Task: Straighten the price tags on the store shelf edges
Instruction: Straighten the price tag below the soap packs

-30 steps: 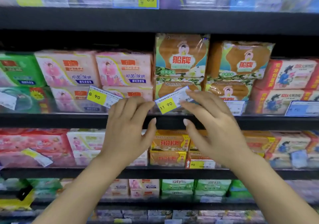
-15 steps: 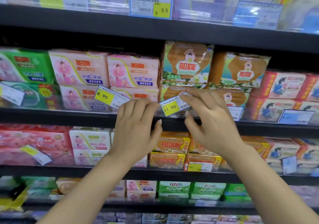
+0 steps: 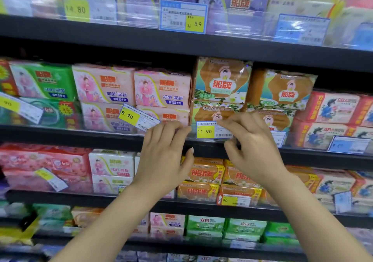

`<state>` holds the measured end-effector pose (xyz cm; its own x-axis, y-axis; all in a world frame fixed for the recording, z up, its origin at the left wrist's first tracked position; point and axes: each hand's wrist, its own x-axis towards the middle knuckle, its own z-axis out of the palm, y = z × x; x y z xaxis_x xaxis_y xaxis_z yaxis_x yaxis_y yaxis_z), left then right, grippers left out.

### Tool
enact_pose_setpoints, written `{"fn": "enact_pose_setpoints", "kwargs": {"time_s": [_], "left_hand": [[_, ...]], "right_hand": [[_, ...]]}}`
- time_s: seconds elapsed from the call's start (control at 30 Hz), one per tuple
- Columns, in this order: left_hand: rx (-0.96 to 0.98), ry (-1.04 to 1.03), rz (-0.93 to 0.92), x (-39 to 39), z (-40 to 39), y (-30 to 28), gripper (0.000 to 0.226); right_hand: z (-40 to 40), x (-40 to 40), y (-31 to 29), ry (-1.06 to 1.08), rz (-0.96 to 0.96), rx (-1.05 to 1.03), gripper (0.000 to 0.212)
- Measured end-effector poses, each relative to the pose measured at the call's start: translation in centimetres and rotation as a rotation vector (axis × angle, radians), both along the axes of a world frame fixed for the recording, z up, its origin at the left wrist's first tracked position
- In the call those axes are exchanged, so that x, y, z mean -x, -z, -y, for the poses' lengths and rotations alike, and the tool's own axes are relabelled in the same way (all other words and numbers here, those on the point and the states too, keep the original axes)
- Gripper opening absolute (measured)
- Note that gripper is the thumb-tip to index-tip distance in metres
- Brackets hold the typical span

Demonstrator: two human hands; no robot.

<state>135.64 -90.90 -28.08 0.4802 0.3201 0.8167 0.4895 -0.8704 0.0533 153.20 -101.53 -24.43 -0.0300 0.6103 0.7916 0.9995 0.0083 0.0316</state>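
Now both hands are raised to the front edge of the middle shelf (image 3: 60, 138). The 11.90 tag (image 3: 214, 130) sits level on that edge, in front of the brown soap packs (image 3: 222, 79). The right hand (image 3: 254, 150) has its fingers (image 3: 232, 123) curled onto the tag's right part, covering its right end, thumb below; a pinch looks likely but I cannot tell for sure. The left hand (image 3: 163, 156) is just beside the tag's left end, fingers bent against the shelf edge and gripping nothing, thumb spread out. Left of that hand, the 8.90 tag (image 3: 139, 118) sits tilted, its right end lower, before the pink packs (image 3: 131, 88).
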Motion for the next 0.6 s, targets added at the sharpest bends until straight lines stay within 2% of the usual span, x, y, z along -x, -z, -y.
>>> {"fn": "enact_pose_setpoints", "kwargs": {"time_s": [0.37,0.6], "left_hand": [[-0.003,-0.017,-0.056,0.2,0.1,-0.2,0.044],[-0.008,-0.005,-0.078,0.6,-0.1,-0.1,0.044]], "right_hand": [[0.3,0.5,1.8,0.038,-0.068,-0.015,0.046],[-0.5,1.4,1.5,0.072,-0.028,-0.002,0.044]]}}
